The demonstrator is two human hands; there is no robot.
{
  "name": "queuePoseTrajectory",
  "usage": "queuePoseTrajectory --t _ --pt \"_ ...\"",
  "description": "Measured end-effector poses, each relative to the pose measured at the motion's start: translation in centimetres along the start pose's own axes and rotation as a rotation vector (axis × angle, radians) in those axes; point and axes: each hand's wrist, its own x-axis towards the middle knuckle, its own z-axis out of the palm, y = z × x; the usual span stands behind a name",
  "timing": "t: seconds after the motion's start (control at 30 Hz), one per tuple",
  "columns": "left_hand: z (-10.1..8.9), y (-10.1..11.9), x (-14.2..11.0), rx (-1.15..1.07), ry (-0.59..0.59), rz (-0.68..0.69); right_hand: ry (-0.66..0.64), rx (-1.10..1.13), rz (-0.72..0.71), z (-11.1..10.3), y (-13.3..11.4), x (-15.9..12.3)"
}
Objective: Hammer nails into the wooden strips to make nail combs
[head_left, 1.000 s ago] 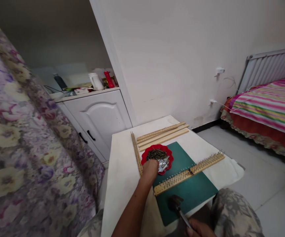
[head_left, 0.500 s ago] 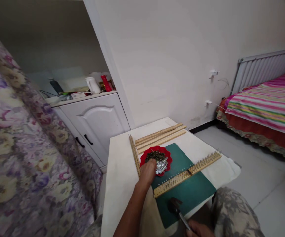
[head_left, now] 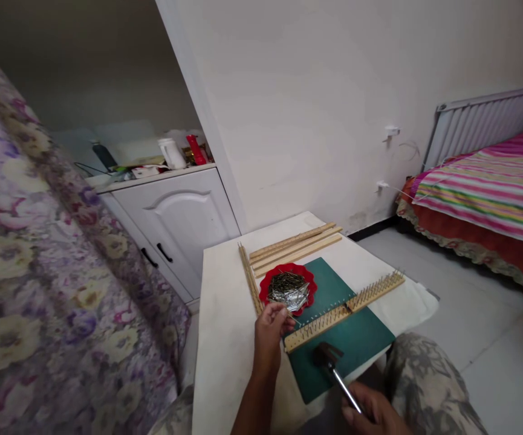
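Observation:
Between thumb and fingers my left hand (head_left: 274, 323) pinches a thin nail (head_left: 295, 319), just in front of a red scalloped bowl (head_left: 312, 289) heaped with dark and silvery nails (head_left: 288, 289). Close to its fingertips lies the near end of a wooden strip (head_left: 315, 331) with rows of nails standing upright in it. The strip crosses a green mat (head_left: 358, 350) at a slant. My right hand (head_left: 370, 411) is closed round the shiny handle of a claw hammer (head_left: 328, 356), whose dark head hangs over the mat's near part.
Several bare wooden strips (head_left: 297, 249) lie at the back of the white table (head_left: 220, 338). Another strip (head_left: 248, 278) with nails lies left of the bowl. A floral curtain (head_left: 75, 290) hangs left; a bed (head_left: 492, 181) stands right, my knee (head_left: 428, 374) below.
My left hand has come out of the bowl toward me with a nail, to the near end of the nailed strip. The hammer has risen slightly in my right hand.

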Motion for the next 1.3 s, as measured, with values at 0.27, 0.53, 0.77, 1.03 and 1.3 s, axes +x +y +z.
queuePoseTrajectory --t 0.27,0.53,0.77,1.03,1.3 --pt "2.7 -3.0 -6.8 -0.083 -0.163 -0.219 0.285 0.146 -0.123 0.7 -4.6 -0.1" --pt "2.3 -5.8 -9.9 0.18 -0.44 -0.152 0.239 0.129 -0.045 0.5 -3.5 -1.3" --pt "1.4 -4.3 -10.8 0.675 -0.483 0.253 0.182 -0.011 -0.025 0.4 -2.3 -1.7" --pt "-1.5 -3.6 -7.6 0.691 -0.145 0.213 0.125 -0.041 0.019 0.8 -0.7 -1.6" --pt "-1.7 -3.3 -4.2 0.694 0.015 0.342 0.066 -0.055 -0.007 0.6 1.2 -1.3"
